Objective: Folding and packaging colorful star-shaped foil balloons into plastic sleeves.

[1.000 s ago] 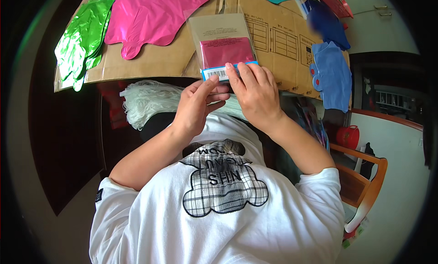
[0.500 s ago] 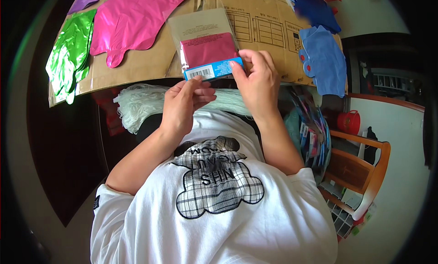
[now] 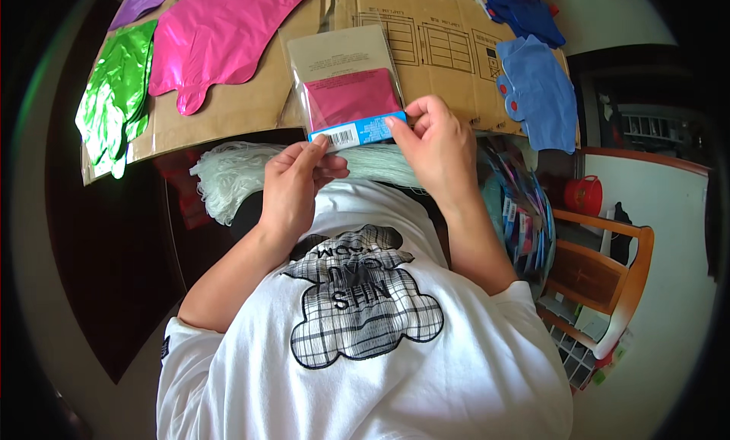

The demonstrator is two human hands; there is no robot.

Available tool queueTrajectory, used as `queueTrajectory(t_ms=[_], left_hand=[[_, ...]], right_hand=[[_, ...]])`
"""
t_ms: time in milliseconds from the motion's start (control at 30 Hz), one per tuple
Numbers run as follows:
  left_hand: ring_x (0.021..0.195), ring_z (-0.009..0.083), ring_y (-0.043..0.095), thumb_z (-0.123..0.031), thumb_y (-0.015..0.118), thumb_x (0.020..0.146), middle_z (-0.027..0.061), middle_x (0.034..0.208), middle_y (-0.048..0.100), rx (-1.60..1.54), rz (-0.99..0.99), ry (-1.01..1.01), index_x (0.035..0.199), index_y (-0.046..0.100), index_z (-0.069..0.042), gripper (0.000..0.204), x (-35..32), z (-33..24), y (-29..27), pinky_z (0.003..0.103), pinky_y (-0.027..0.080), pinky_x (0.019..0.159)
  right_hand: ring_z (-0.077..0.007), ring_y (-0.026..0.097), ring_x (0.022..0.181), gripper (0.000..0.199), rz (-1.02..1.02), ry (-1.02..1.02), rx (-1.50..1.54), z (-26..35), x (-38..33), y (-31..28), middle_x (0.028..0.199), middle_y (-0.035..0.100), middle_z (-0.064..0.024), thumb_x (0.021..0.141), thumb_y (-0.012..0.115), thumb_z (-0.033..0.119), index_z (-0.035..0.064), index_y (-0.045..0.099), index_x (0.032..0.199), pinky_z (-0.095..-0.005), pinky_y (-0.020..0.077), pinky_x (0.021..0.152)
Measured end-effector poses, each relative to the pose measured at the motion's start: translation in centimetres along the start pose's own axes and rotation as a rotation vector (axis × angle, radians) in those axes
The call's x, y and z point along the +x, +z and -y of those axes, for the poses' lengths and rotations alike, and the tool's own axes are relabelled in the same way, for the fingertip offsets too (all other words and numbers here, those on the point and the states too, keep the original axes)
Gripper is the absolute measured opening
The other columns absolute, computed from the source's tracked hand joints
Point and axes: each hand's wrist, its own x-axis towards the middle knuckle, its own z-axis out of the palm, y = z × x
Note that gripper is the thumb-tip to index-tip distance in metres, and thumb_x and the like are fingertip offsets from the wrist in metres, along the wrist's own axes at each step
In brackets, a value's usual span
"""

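A clear plastic packet [image 3: 346, 56] with a folded pink sheet [image 3: 356, 98] inside is held at the near edge of the cardboard. Along its near end runs a blue strip [image 3: 372, 130] with a white barcode patch. My left hand [image 3: 295, 178] pinches the strip's left corner between thumb and fingers. At the strip's right end, my right hand [image 3: 441, 147] grips the packet, thumb on top and fingers curled behind. The far part of the packet extends over the cardboard.
Flat on the cardboard [image 3: 266, 106] lie a shiny pink foil balloon [image 3: 220, 37], green foil pieces [image 3: 118, 90] and blue pieces with red dots [image 3: 538, 90]. White string [image 3: 228, 174] hangs below the edge. A wooden chair [image 3: 593, 273] and red bucket [image 3: 583, 195] stand at right.
The packet has come slightly nearer, and its right end has moved a little to the right with my right hand. My left hand has shifted slightly left; both still hold the strip.
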Motion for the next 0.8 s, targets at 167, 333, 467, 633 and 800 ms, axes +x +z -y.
queueTrajectory(t_ms=[167, 333, 467, 633, 800], left_hand=[[0.068, 0.0211, 0.066, -0.018, 0.058, 0.093, 0.0111, 0.073, 0.066, 0.009, 0.029, -0.055, 0.086, 0.059, -0.003, 0.017, -1.1, 0.6, 0.3, 0.032, 0.053, 0.072], [0.071, 0.0176, 0.065, -0.023, 0.058, 0.094, 0.0101, 0.075, 0.066, 0.325, 0.135, -0.029, 0.090, 0.060, -0.001, 0.023, -0.2, 0.1, 0.3, 0.029, 0.052, 0.072], [0.076, 0.0151, 0.065, -0.021, 0.058, 0.094, 0.0096, 0.087, 0.067, 0.336, 0.085, 0.043, 0.099, 0.058, 0.001, 0.022, 0.3, -0.8, 1.1, 0.028, 0.053, 0.075], [0.075, 0.0146, 0.065, -0.015, 0.059, 0.093, 0.0099, 0.090, 0.066, 0.245, 0.074, 0.084, 0.099, 0.057, 0.001, 0.017, 0.4, 0.4, 1.0, 0.027, 0.055, 0.074], [0.073, 0.0129, 0.065, -0.015, 0.059, 0.093, 0.0092, 0.089, 0.066, 0.242, 0.017, 0.146, 0.098, 0.057, 0.001, 0.017, 0.5, 0.9, 1.2, 0.027, 0.055, 0.074]], right_hand=[[-0.0211, 0.065, 0.062, 0.029, 0.057, 0.245, 0.509, -1.9, -3.5, 0.9, 0.071, 0.064, -0.0087, 0.085, 0.067, 0.024, 0.0004, 0.058, 0.098, -0.0306, 0.0495, 0.053], [-0.0136, 0.066, 0.061, 0.021, 0.146, 0.469, 1.153, -3.6, -4.2, 1.8, 0.080, 0.066, -0.0083, 0.090, 0.062, 0.017, -0.0028, 0.059, 0.096, -0.0207, 0.0486, 0.052], [-0.0128, 0.065, 0.060, 0.019, 0.162, 0.453, 1.141, -3.4, -4.0, 1.8, 0.078, 0.067, -0.0076, 0.090, 0.062, 0.020, 0.0015, 0.061, 0.095, -0.0214, 0.0491, 0.053], [-0.0135, 0.065, 0.059, 0.024, 0.141, 0.470, 1.128, -3.4, -3.8, 1.8, 0.081, 0.067, -0.0097, 0.091, 0.063, 0.021, -0.0023, 0.061, 0.097, -0.0212, 0.0488, 0.052], [-0.0142, 0.066, 0.067, 0.022, 0.159, 0.426, 1.337, -3.4, -4.4, 2.2, 0.085, 0.067, -0.0103, 0.092, 0.061, 0.019, -0.0017, 0.060, 0.101, -0.0231, 0.0521, 0.060]])
